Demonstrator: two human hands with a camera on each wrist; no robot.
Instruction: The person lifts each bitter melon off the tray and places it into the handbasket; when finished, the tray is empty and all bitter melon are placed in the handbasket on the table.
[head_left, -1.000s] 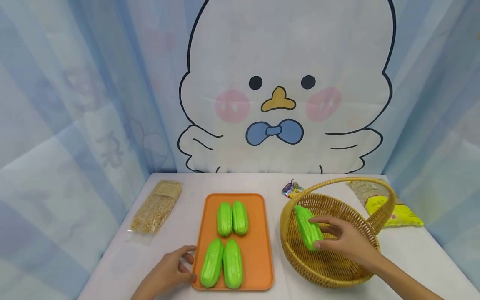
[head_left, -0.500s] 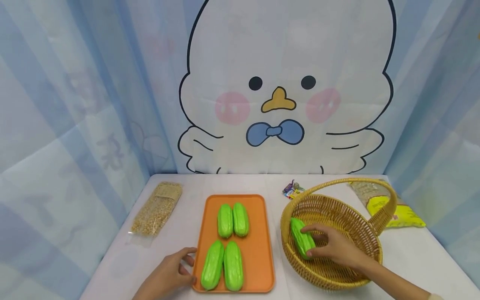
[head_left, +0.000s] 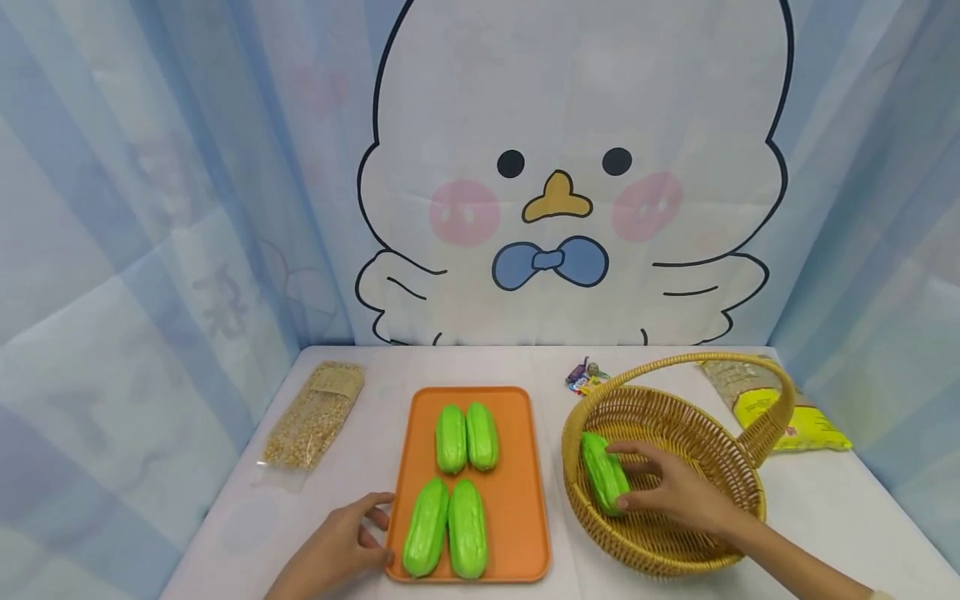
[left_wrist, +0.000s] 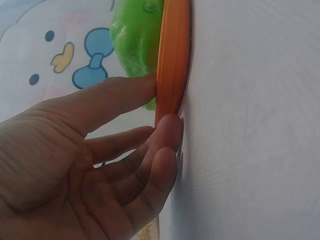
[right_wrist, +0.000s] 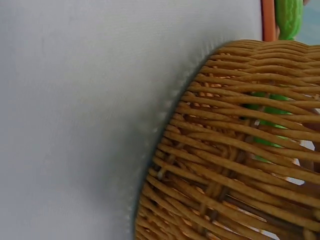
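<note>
My right hand (head_left: 671, 490) reaches into a wicker basket (head_left: 660, 567). Its thumb and fingertips are at the edge and lower end of a bright green bitter melon (head_left: 602, 471), which lies along the basket's left inner wall. Through the weave in the right wrist view, only green parts of that bitter melon (right_wrist: 272, 120) show. My left hand (head_left: 337, 540) rests its thumb and fingertips against the left side of an orange tray (head_left: 517, 517), the fingers loosely bent. In the left wrist view these fingers (left_wrist: 120, 95) touch the tray's outer rim (left_wrist: 172, 65).
On the tray lie two pairs of green melons (head_left: 467, 529). A bag of grains (head_left: 313, 417) lies at the left, and a yellow bag (head_left: 787, 417) is behind the basket. Small wrapped items (head_left: 585, 377) lie behind the basket's left rim. The tall basket handle (head_left: 675, 360) arches over the opening.
My right hand lowered the bitter melon into the basket's left side, and its fingertips then shifted slightly right while the melon stayed. The left hand and tray kept their places.
</note>
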